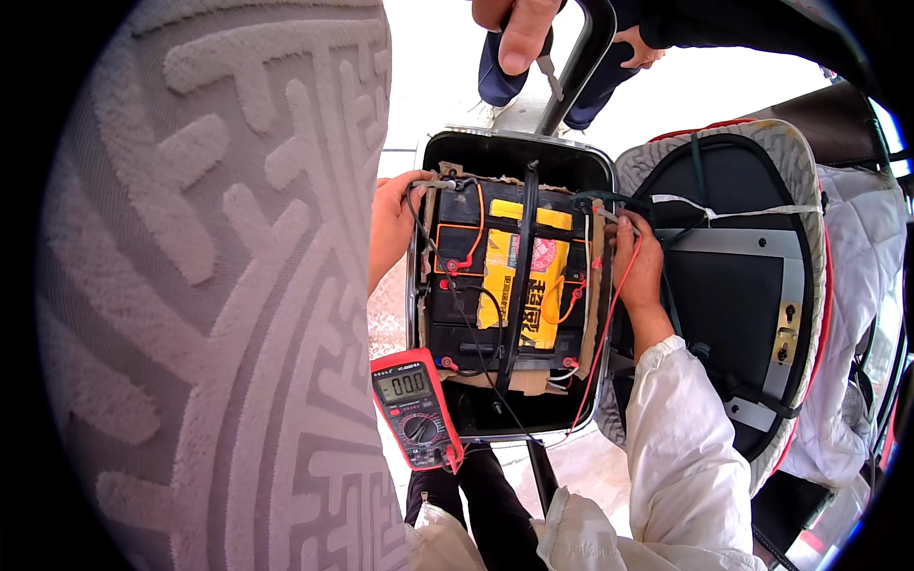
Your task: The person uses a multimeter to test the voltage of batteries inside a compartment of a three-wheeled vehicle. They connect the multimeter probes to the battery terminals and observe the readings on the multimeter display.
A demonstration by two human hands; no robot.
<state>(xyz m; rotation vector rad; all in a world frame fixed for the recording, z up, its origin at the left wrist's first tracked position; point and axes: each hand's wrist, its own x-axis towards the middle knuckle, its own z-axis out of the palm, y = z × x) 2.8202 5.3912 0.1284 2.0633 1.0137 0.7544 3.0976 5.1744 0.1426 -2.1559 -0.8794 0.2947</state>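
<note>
My left hand, partly hidden behind grey fabric, pinches a meter probe with a black lead. Its tip is at the upper left corner of the battery pack. At the upper right corner my right hand grips the other probe, from which a red lead runs down. The pack is black with yellow labels, orange and black wires and red-capped terminals, and a black strap crosses it. A red multimeter with a lit display leans by the lower left corner.
A black compartment surrounds the pack. Its raised seat stands at right. Plush grey patterned fabric fills the left. Another person's hand is at the top by a key-like piece, near a black curved bar.
</note>
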